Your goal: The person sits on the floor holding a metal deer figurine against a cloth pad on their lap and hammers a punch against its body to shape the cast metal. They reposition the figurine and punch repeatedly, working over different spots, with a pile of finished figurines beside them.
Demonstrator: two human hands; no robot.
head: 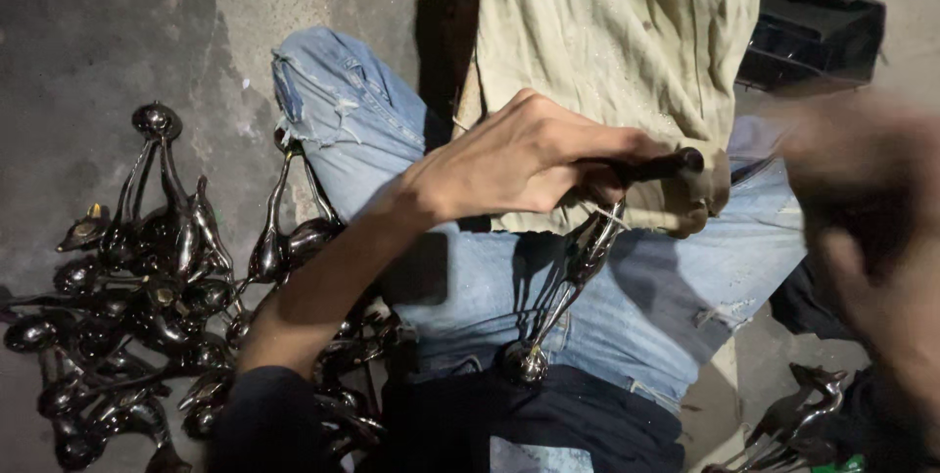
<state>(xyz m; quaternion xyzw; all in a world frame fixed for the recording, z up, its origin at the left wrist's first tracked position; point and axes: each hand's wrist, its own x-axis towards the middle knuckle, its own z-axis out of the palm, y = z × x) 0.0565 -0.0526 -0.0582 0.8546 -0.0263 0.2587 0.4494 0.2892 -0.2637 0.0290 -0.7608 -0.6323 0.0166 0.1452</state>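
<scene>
My left hand (519, 160) is closed around a dark, shiny metal piece (573, 272) with a long thin neck and a rounded end, held over my lap in blue jeans. A black rod tip (676, 165) sticks out of the fist to the right. My right hand (871, 209) is at the right edge, strongly blurred, so I cannot tell what it holds. A beige cloth (617, 32) lies across my lap under the hands.
A heap of several similar dark curved metal pieces (147, 277) lies on the concrete floor at the left. A few more pieces (793, 424) sit at the bottom right. A black crate (813, 23) stands at the upper right.
</scene>
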